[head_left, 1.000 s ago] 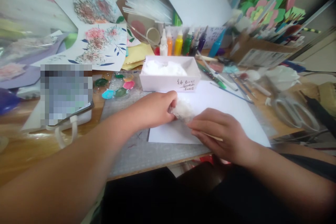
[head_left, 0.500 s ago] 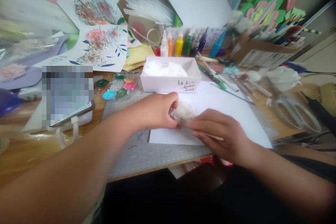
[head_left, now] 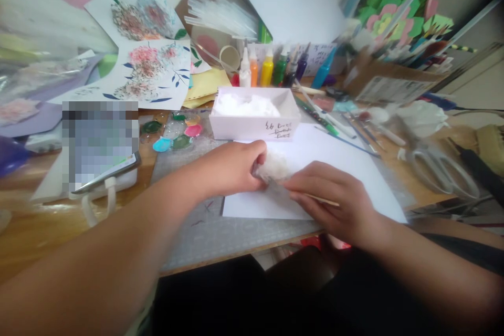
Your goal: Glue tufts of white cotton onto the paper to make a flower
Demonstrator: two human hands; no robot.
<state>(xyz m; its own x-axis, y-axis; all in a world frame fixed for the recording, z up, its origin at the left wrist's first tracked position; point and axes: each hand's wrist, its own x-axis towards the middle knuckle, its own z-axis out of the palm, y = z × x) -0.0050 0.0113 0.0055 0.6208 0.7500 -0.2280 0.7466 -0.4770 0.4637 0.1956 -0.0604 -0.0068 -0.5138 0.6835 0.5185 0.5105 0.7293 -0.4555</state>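
Observation:
My left hand [head_left: 238,167] is closed round one side of a whitish, crumpled, partly see-through ball [head_left: 274,164], low over a white sheet of paper [head_left: 260,207]. Between the fingers of my right hand [head_left: 338,191] is a thin wooden stick [head_left: 326,200]. The stick's front end points at the lower right of the ball; blur hides whether it touches. Just beyond my hands stands a white box [head_left: 248,128] with fluffy white material [head_left: 248,105] inside and handwriting on its front.
Paint blobs [head_left: 181,141] lie on the grey cutting mat [head_left: 189,241] to the left, near a phone [head_left: 102,152] with a white cable. Paint bottles [head_left: 266,68] line the back. Brushes and pens [head_left: 321,118] and large scissors [head_left: 441,168] lie at right. The table's edge is close to my lap.
Both hands keep their hold, with only a slight shift at the ball and stick. The whole view has moved a little.

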